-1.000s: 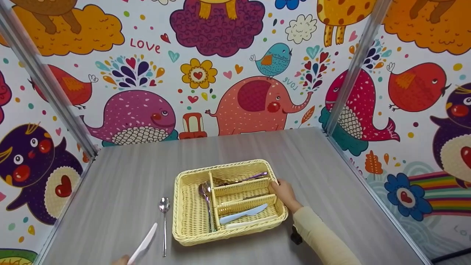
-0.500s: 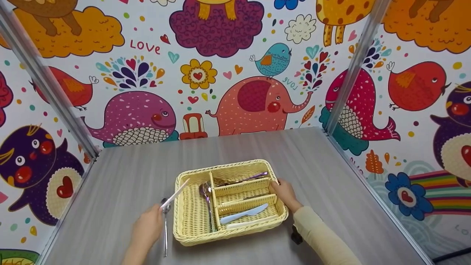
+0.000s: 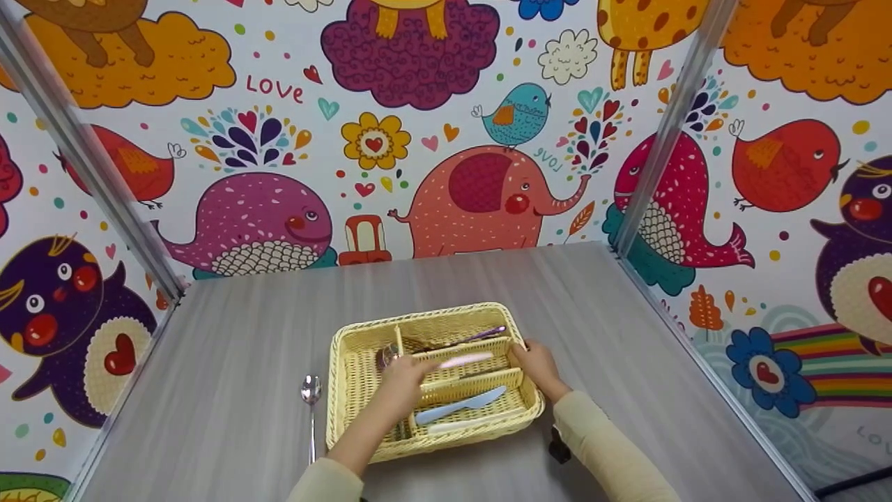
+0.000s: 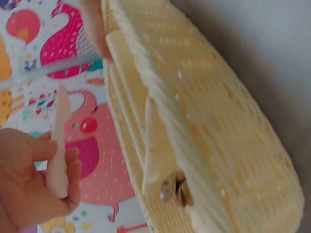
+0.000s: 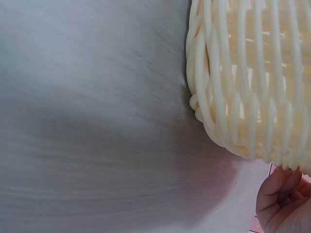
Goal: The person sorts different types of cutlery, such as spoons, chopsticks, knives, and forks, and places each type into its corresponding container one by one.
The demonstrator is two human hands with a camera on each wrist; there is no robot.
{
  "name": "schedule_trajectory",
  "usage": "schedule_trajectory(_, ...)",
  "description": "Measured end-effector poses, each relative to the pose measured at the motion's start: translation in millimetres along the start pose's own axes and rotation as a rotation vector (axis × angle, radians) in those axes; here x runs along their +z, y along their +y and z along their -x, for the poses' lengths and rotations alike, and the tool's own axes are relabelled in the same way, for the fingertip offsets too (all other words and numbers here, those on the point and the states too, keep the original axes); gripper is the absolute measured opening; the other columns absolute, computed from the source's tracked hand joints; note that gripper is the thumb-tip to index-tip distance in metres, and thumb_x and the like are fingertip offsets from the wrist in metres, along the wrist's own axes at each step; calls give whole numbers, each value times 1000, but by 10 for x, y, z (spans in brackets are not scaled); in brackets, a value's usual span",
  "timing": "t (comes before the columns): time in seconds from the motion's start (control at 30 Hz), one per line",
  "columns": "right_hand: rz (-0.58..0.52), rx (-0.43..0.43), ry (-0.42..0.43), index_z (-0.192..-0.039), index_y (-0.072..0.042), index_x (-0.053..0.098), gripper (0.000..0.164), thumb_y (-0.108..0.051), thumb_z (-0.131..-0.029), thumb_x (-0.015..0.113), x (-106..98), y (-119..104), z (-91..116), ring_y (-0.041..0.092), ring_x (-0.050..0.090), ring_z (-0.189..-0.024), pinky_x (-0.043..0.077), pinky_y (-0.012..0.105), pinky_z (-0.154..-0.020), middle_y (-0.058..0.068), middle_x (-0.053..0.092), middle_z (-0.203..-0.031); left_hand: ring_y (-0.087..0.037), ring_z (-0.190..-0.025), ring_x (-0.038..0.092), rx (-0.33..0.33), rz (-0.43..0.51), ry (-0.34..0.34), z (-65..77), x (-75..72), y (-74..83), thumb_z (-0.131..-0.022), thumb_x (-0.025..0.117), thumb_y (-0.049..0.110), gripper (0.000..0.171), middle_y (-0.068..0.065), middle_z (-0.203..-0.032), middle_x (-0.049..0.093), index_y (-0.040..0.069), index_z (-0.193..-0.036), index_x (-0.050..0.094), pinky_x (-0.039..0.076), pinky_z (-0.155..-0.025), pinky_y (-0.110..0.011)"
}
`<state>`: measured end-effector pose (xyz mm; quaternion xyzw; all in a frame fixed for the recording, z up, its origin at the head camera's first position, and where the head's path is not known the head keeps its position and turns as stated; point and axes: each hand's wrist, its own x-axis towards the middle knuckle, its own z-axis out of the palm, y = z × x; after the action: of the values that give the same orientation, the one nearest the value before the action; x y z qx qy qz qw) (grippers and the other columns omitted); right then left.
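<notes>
My left hand (image 3: 401,385) reaches over the wicker cutlery basket (image 3: 334,404) and pinches a pale pink knife (image 3: 467,360) by its handle. The knife lies above the middle right compartment, blade pointing right; in the left wrist view it is held clear of the rim. At the basket's right end, my right hand (image 3: 538,366) grips the rim. A light blue knife (image 3: 463,406) lies in the front compartment beside a whitish piece. A purple-handled utensil (image 3: 481,337) is in the rear one. Spoons (image 3: 388,355) in the left compartment are partly hidden by my left hand.
A metal spoon (image 3: 311,390) lies on the grey table (image 3: 230,376), left of the basket. Cartoon-printed walls (image 3: 265,223) with metal corner posts (image 3: 658,160) bound the table at the back and sides.
My left hand has come up from the lower left with the pink knife, crossed the spoon on the table, and is over the basket. The right hand stays on the rim.
</notes>
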<state>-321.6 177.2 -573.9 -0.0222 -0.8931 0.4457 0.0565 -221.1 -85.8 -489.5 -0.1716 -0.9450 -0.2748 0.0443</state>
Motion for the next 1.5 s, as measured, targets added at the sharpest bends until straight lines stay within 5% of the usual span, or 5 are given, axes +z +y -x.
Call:
schedule_trajectory(0.4, -20, 4, 5, -60, -11, 47, 29, -22, -86, 55, -12, -16, -2, 13, 37, -55, 32, 26, -52, -2, 41, -57, -26, -94, 55, 106, -94, -301, -265, 416, 209, -80, 51, -12, 48, -13, -102, 58, 20, -112, 67, 45, -82, -37)
schedule_trajectory(0.93, -32, 16, 15, -63, -8, 53, 26, -22, -84, 56, 21, -7, -5, 14, 39, -57, 34, 27, -53, -2, 45, -59, -15, -91, 63, 232, -203, -427, -367, 620, 167, -80, 61, -2, 22, 1, -95, 69, 12, -93, 73, 49, -79, -25)
schedule_trajectory(1.2, -35, 36, -2, -65, -8, 53, 26, -23, -86, 55, 29, -3, -4, 14, 39, -58, 34, 27, -54, -1, 46, -61, -14, -78, 64, 322, -266, -425, -312, 625, 89, -89, 57, 17, 18, -2, -88, 70, 9, -95, 72, 50, -69, -24)
schedule_trajectory(1.37, -37, 20, 9, -64, -8, 52, 26, -23, -86, 56, 16, 2, -1, 14, 39, -57, 34, 27, -54, -1, 45, -60, -19, -88, 64, 237, -81, -408, -293, 459, 45, -89, 53, 4, 23, -7, -97, 68, 6, -106, 68, 50, -77, -28)
schedule_trajectory(1.5, -41, 4, 17, -64, -7, 52, 27, -23, -86, 56, 9, 10, 3, 14, 39, -56, 34, 27, -53, -1, 44, -59, -24, -94, 63, 215, 16, -280, -324, 196, -30, -85, 51, -5, 29, -10, -103, 67, 3, -110, 65, 50, -81, -33)
